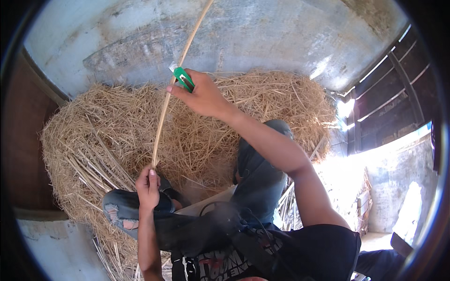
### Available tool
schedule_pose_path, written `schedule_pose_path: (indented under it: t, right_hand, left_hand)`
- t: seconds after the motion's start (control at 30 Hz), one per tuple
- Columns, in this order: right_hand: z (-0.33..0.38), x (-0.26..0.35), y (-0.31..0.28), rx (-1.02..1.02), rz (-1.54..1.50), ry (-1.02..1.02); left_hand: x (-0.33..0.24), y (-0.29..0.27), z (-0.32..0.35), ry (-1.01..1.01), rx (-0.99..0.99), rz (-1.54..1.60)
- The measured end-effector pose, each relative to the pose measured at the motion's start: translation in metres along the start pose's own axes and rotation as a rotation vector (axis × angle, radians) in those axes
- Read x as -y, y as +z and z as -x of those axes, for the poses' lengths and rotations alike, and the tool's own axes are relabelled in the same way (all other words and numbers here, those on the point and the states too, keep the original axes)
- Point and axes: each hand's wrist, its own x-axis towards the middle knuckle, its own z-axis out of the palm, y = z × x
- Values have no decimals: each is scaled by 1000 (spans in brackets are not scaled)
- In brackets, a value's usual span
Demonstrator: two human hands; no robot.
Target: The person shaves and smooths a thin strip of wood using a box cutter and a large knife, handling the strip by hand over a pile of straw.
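A long, thin bamboo strip [162, 117] slants upward from my lap and runs out past the top edge of the view. My left hand [148, 187] pinches its lower end, just above my bent left knee. Farther up, my right hand [201, 93] grips a green utility knife [183, 78] whose blade is out and lies at the strip. The right thumb is against the strip too, below the blade. Whether the blade is cutting in cannot be made out.
A thick heap of pale shavings [262, 93] spreads around my crossed legs. Several loose strips [89, 173] lie on it at the left. Behind it stands a stained grey wall [140, 42]. Dark wooden slats [393, 89] are at the right, with bright light below them.
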Motion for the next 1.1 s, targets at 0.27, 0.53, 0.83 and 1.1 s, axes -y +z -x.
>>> schedule_pose_path:
  t: [0.27, 0.53, 0.83, 1.1]
  right_hand:
    - [96, 49, 0, -150, -36, 49]
    - [128, 37, 40, -113, -73, 28]
    - [147, 48, 61, 32, -3, 75]
    - [169, 23, 76, 26, -68, -59]
  left_hand:
    - [2, 28, 60, 28, 32, 111]
    - [14, 43, 79, -179, 194, 387]
    - [27, 50, 90, -155, 118, 361]
    - [35, 53, 90, -163, 22, 380]
